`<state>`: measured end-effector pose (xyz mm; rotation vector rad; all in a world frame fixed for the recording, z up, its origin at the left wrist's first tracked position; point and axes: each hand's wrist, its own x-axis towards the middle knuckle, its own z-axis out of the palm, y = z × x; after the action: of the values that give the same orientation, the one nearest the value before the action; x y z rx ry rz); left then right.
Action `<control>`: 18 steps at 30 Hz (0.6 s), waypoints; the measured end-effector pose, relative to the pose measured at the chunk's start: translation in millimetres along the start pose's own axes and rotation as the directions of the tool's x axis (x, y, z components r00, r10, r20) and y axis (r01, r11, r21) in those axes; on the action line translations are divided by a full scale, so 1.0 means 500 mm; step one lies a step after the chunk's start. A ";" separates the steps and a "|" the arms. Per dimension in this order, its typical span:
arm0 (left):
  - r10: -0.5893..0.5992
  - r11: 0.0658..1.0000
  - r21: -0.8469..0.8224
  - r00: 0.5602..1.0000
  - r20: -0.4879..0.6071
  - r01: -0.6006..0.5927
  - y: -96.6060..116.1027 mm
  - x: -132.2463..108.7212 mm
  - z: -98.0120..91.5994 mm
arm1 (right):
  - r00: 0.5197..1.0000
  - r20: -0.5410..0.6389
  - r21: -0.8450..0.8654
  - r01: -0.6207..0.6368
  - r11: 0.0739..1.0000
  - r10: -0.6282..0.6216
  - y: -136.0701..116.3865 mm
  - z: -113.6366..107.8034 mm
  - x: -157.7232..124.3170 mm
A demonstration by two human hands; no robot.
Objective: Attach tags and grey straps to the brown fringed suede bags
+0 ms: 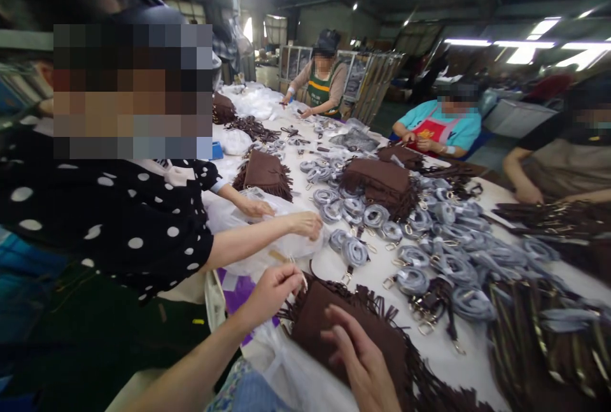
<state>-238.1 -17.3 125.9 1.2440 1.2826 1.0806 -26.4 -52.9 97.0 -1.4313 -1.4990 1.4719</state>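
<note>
A dark brown fringed bag (319, 316) lies on the table right before me. At its upper left corner is my left hand (274, 291), closed in a pinch. Something small and whitish shows at its fingertips, too small to name. My right hand (360, 361) hovers over or rests on the bag's front, fingers bent and apart, holding nothing; whether it touches the bag I cannot tell. Just beyond the bag lie coiled straps in grey wrapping (356, 249) with metal clasps.
A co-worker in a polka-dot top (109, 234) reaches in from the left over clear plastic bags (252, 246). More brown fringed bags (377, 179) and many wrapped straps (458, 265) cover the white table. Brown zippered pieces (539, 348) lie at right. Other people work across the table.
</note>
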 end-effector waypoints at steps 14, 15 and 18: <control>-0.141 0.984 0.146 0.957 0.252 0.106 -0.086 0.009 0.028 | 0.996 -0.064 0.397 -0.038 0.917 0.069 -0.022 -0.049 0.060; -0.195 0.979 0.119 0.936 0.294 0.167 -0.093 0.011 0.032 | 0.993 -0.080 0.496 -0.031 0.868 0.082 -0.019 -0.058 0.055; -0.270 0.962 0.071 0.874 0.403 0.265 -0.109 0.013 0.056 | 0.991 -0.075 0.747 -0.019 0.665 0.113 -0.010 -0.072 0.039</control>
<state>-215.1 -15.8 68.4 1.1835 1.0947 0.5717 0.7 -22.8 104.1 -1.0192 -0.6067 1.7242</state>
